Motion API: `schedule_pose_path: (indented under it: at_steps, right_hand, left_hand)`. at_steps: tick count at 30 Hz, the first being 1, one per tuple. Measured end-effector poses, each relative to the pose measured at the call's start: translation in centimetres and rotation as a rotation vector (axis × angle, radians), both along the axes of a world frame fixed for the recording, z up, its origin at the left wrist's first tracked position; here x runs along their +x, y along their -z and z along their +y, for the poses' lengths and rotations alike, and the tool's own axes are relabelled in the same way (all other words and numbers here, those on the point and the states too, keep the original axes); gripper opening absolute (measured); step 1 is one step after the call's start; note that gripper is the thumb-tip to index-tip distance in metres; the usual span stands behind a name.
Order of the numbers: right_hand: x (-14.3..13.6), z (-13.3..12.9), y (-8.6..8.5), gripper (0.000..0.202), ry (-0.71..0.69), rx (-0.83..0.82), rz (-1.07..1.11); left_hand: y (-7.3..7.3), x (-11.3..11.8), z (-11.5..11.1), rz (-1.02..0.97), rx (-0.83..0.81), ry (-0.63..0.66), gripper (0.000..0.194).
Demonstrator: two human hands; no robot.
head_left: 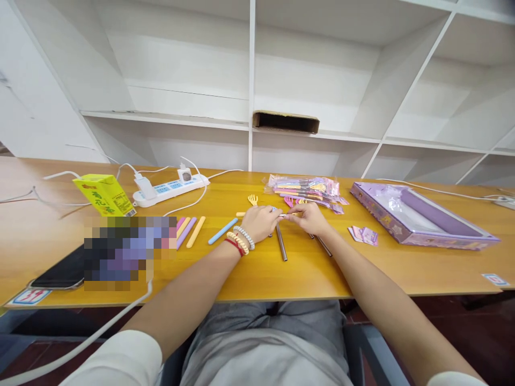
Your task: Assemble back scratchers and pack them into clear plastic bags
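My left hand (259,221) and my right hand (309,217) meet over the table, both closed on a thin silver metal rod (284,215). My fingers hide most of the rod. Around them lie back scratchers: a yellow claw head (252,200) shows beyond my left hand, and a pink claw head (288,202) sits behind the rod. One metal shaft (282,244) points toward me between my hands; another shaft (324,246) lies partly under my right wrist. To the left rest a blue handle tube (222,231), a yellow tube (196,232) and a purple tube (186,234).
Bagged back scratchers (303,186) lie behind my hands. A purple box (450,239) and small cards (364,235) are on the right. Leftward are a power strip (173,188) with cables, a yellow-green carton (105,195) and a phone (60,268). White shelving (251,80) rises behind.
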State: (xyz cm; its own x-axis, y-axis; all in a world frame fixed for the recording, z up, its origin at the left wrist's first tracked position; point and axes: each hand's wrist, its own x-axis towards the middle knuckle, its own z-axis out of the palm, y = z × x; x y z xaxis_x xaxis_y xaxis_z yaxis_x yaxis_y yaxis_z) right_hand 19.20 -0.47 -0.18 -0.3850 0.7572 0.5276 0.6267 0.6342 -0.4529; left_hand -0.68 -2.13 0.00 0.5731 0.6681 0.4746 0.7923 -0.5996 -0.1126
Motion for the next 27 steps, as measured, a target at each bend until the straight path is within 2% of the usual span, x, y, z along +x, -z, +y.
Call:
schedule_pose_path:
  at_steps: [7, 9, 12, 15, 18, 21, 24, 27]
  right_hand:
    - [0.8, 0.4, -0.7, 0.021, -0.008, -0.017, -0.064]
    - [2.0, 0.9, -0.8, 0.019, 0.035, -0.015, -0.042]
    - [5.2, 1.8, -0.7, 0.018, 0.138, -0.022, 0.031]
    - [8.8, 2.4, -0.8, 0.021, 0.282, -0.040, 0.219]
    - [10.9, 2.3, -1.0, 0.029, 0.289, -0.161, 0.394]
    - [11.1, 2.2, -1.4, 0.032, 0.224, -0.201, 0.701]
    - [10.5, 2.5, -1.6, 0.038, 0.081, -0.218, 1.057]
    - [9.7, 2.9, -1.4, 0.038, -0.002, -0.290, 1.242]
  left_hand:
    - [-0.1, -0.1, 1.0, -0.052, -0.035, -0.010, 0.027]
    - [-0.3, -1.1, 1.7, -0.079, -0.032, -0.047, 0.027]
    - [-0.7, -4.1, 3.2, -0.124, -0.006, -0.147, 0.027]
    - [-1.1, -7.6, 4.5, -0.209, 0.023, -0.290, 0.027]
    - [-1.3, -9.5, 5.0, -0.225, 0.037, -0.230, 0.025]
    - [-1.4, -9.3, 4.8, -0.243, 0.028, -0.213, 0.025]
    - [-1.2, -8.0, 4.3, -0.261, -0.002, -0.205, 0.029]
    - [-1.0, -6.8, 3.8, -0.253, -0.027, -0.174, 0.035]
